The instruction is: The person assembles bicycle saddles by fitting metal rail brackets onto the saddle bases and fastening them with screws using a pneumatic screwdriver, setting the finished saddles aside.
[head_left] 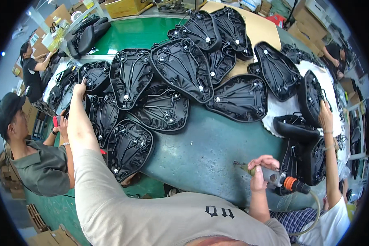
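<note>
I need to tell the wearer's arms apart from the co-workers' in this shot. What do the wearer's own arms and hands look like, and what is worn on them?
Both arms are bare below short beige T-shirt sleeves, with dark lettering on the shirt's front. The left hand and right hand wear no gloves; no watch, ring or wristband shows on either.

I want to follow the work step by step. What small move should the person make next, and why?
Probably draw the left hand back with a saddle. That hand is stretched far out to the pile, while the right hand holds the air tool ready over bare table.
</note>
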Tool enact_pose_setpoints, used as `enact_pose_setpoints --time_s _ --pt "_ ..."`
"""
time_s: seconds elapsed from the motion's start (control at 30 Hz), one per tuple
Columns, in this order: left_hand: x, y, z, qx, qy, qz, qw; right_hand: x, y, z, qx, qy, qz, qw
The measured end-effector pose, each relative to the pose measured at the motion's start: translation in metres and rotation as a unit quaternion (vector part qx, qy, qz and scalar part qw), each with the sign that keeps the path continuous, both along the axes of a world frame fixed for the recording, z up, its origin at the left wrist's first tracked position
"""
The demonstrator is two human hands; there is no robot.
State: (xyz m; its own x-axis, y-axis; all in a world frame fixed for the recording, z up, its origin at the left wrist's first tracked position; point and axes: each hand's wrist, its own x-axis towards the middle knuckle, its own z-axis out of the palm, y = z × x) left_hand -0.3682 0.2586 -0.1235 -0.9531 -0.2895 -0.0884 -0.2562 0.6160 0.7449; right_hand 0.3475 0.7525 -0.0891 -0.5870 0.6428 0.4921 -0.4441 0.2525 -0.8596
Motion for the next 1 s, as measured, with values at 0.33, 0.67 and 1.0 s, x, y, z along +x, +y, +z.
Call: enact_pose_setpoints --time_s 0.33,0.67,1.0 --pt "0.072 0.124 0.052 -0.277 0.224 0.061 0.932 -0.007 0.001 -0.001 -0.001 -0.022 0.023 0.999" --pt "0.412 0.419 0.148 -0.141 0.468 -0.645 0.587 -0.004 0.02 0.015 -0.053 -0.044 0.114 0.991" --pt "0.474 0.522 0.047 -0.184 0.35 -0.566 0.724 0.107 0.037 0.055 0.01 -0.03 -0.003 0.999"
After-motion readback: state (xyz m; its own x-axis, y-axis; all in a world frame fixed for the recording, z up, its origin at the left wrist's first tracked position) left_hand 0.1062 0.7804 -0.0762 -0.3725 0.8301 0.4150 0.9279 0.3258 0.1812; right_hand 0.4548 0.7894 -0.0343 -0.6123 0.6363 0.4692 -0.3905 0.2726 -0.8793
